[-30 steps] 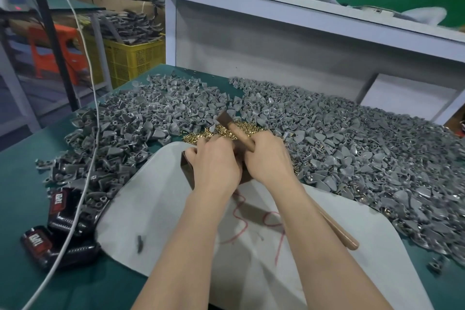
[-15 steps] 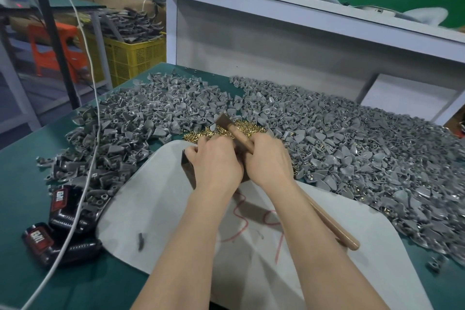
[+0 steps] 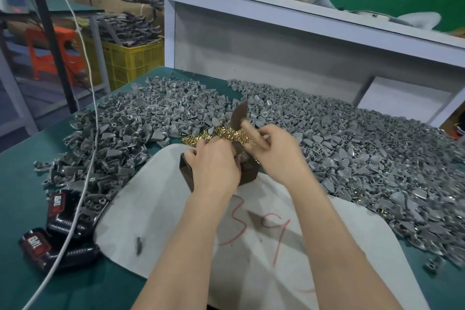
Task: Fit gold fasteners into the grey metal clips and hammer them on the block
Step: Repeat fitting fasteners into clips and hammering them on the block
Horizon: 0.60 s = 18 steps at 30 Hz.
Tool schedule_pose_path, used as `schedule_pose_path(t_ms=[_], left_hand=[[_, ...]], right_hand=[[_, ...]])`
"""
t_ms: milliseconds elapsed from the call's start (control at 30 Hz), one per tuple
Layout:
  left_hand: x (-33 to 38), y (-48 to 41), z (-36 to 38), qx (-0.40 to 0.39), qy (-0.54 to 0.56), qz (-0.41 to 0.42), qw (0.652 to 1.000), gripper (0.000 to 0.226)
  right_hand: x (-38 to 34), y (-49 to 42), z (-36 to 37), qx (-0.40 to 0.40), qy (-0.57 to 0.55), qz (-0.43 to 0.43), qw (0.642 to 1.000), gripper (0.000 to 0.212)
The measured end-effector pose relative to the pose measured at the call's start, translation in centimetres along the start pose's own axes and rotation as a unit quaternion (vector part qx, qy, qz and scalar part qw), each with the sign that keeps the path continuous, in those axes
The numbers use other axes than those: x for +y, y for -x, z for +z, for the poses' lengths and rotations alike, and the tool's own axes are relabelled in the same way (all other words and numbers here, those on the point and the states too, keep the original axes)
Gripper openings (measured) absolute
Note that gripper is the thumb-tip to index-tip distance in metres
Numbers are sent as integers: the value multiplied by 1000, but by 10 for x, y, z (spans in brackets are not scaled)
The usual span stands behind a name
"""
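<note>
Head view: your right grip (image 3: pixel 274 151), clenched round the hammer (image 3: pixel 239 114), has swung its blurred head up since a moment ago, so a strike looks due. Your left grip (image 3: pixel 214 166) stays curled over the block (image 3: pixel 249 175). I cannot tell whether it pinches a clip. The gold fasteners (image 3: pixel 224 133) lie just beyond both grips.

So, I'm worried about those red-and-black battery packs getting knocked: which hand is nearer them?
Left. The left hand is at the block, up and right of the battery packs; the right hand, gripping the hammer, is farther right.
</note>
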<state>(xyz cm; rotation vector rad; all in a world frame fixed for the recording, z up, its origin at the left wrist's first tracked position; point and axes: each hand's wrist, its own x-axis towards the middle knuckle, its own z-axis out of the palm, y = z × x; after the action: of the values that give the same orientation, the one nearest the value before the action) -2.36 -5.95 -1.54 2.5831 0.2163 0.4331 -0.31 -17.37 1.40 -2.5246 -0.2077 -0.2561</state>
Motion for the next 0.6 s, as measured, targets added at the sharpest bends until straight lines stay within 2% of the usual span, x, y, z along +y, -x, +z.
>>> schedule_pose_path(t_ms=[100, 233, 367, 400, 500, 533, 600], left_hand=[[1, -1, 1, 6, -3, -5, 1000, 16], [0, -1, 3, 1, 7, -5, 1000, 16], [0, -2, 3, -2, 3, -10, 1000, 16], [0, -3, 4, -4, 3, -10, 1000, 16], [-1, -3, 3, -2, 5, -6, 1000, 16], [-1, -3, 3, -1, 4, -6, 1000, 16], [-2, -3, 3, -2, 3, -8, 1000, 16]], right_hand=[[5, 0, -27, 5, -10, -3, 1000, 18], [11, 15, -37, 4, 52, -21, 998, 18], [7, 34, -33, 127, 10, -63, 990, 30], [6, 38, -30, 124, 20, -71, 990, 31], [8, 46, -17, 24, 62, -76, 995, 34], [8, 44, -17, 29, 57, -83, 994, 34], [7, 41, -23, 104, 12, -92, 990, 35]])
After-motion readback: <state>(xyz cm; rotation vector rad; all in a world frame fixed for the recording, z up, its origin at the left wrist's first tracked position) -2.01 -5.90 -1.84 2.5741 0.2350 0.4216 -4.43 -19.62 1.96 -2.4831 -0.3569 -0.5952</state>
